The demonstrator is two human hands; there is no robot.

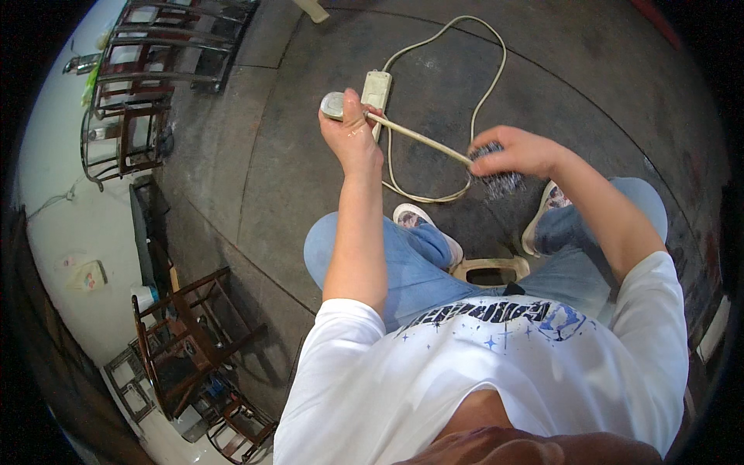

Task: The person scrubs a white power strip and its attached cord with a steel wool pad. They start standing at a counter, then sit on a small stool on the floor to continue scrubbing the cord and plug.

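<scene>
My left hand (pixel 356 133) is closed around a pale, round-ended piece (pixel 333 105), thumb lying across it. From this hand a straight cream rod (pixel 418 137) slants down to my right hand (pixel 517 152). My right hand grips a dark, glinting, bristly bundle (pixel 501 174) at the rod's far end; motion blur hides whether it is a brush head or a scourer. Just behind my left hand, a cream plastic block, apparently a power strip (pixel 377 87), lies on the dark floor. Its cream cable (pixel 504 55) loops out around the rod and back near my shoes.
A cream plastic stool (pixel 523 267) shows between my legs, my shoes (pixel 414 216) in front of it. Dark wooden chairs (pixel 186 343) stand at the lower left, more dark slatted furniture (pixel 168 35) at the upper left by a pale wall. A pale leg-like piece (pixel 314 10) reaches in at the top.
</scene>
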